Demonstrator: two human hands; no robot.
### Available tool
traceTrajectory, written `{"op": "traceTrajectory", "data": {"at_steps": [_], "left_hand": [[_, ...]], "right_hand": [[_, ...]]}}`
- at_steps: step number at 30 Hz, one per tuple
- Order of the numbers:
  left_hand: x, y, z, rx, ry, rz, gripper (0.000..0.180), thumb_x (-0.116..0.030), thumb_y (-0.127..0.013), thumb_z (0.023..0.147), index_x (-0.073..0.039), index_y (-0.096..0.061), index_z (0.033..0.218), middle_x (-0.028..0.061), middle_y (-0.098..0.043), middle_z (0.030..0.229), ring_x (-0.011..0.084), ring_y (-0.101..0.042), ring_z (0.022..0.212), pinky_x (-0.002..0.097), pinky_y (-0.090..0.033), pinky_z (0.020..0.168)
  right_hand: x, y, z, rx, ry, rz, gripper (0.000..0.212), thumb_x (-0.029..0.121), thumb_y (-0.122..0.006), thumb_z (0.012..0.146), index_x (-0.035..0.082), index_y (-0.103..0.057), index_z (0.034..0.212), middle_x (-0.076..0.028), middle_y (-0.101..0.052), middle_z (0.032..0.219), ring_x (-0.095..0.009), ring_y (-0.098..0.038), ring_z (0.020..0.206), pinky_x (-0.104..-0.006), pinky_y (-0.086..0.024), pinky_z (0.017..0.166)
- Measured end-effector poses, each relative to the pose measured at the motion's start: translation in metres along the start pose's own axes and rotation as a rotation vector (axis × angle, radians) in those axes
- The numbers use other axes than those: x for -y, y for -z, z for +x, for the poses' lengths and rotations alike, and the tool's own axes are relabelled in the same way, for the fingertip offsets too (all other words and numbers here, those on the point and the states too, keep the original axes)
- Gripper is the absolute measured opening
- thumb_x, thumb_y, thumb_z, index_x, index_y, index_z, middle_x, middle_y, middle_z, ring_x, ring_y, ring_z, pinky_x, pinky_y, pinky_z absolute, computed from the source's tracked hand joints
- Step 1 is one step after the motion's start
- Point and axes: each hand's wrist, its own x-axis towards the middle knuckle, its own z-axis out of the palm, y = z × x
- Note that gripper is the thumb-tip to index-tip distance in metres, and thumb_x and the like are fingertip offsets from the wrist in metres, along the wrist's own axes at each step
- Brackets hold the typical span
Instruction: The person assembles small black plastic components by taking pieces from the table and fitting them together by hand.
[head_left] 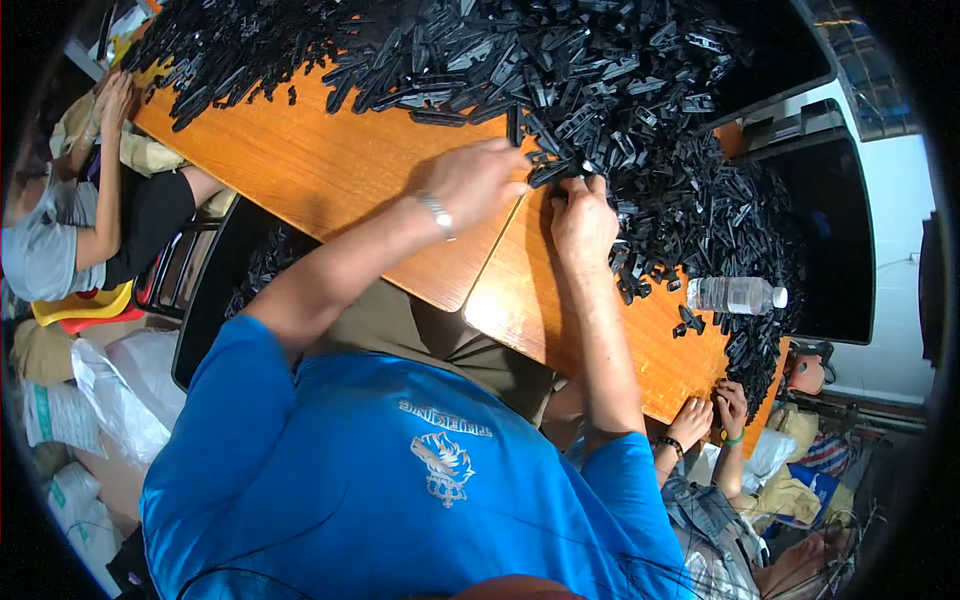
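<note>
Many black pieces (545, 72) crowd right hand (585, 225); clear bottle (730, 295) lying nearby.

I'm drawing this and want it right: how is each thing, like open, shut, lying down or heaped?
Bottle: on its side, white cap on
Black pieces: loose, heaped
Wooden table: partly covered
Watch: worn on left wrist
Left hand: beside pieces, grip unclear
Right hand: fingers bent at pieces, grip unclear

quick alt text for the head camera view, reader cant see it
A person's bare left hand and bare right hand work at the edge of a heap of small black plastic pieces on a shiny orange-brown wooden table. A clear plastic bottle lies to the right.
</note>
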Motion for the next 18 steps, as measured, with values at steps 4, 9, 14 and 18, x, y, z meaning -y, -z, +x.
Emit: {"op": "traceTrajectory", "data": {"at_steps": [4,9,14,18], "left_hand": [[-0.009,-0.052,0.042,0.016,-0.041,0.157,0.025,-0.026,-0.077,0.095,-0.006,-0.075,0.111,0.0149,-0.072,0.116,0.0356,-0.07,0.11,0.0479,-0.059,0.091],[-0.013,-0.057,0.04,-0.034,-0.029,0.234,0.025,-0.022,-0.075,0.093,-0.004,-0.073,0.11,0.0143,-0.072,0.114,0.0337,-0.069,0.114,0.0474,-0.059,0.093],[0.004,-0.026,0.011,-0.044,-0.02,0.291,0.013,-0.013,-0.071,0.092,-0.005,-0.066,0.101,0.0144,-0.071,0.107,0.0331,-0.069,0.108,0.0474,-0.059,0.09],[0.023,0.004,-0.02,-0.128,-0.007,0.349,0.014,-0.01,-0.071,0.091,-0.007,-0.059,0.097,0.0139,-0.066,0.098,0.0347,-0.068,0.102,0.0479,-0.059,0.083]], "right_hand": [[-0.012,-0.001,-0.01,-0.023,0.048,0.037,0.031,0.011,-0.08,0.087,0.013,-0.078,0.118,-0.015,-0.069,0.112,-0.04,-0.074,0.095,-0.0497,-0.062,0.083],[-0.021,0.0,-0.018,-0.025,0.067,0.071,0.035,0.006,-0.079,0.085,0.011,-0.077,0.12,-0.015,-0.07,0.109,-0.038,-0.071,0.106,-0.0478,-0.06,0.09],[-0.016,0.002,-0.017,-0.001,0.139,0.142,0.032,0.003,-0.08,0.083,0.011,-0.079,0.114,-0.013,-0.069,0.109,-0.037,-0.071,0.104,-0.0471,-0.059,0.088],[-0.002,0.001,-0.022,-0.021,0.228,0.148,0.029,0.007,-0.083,0.082,0.011,-0.08,0.111,-0.011,-0.07,0.11,-0.034,-0.069,0.108,-0.0454,-0.059,0.086]]}}
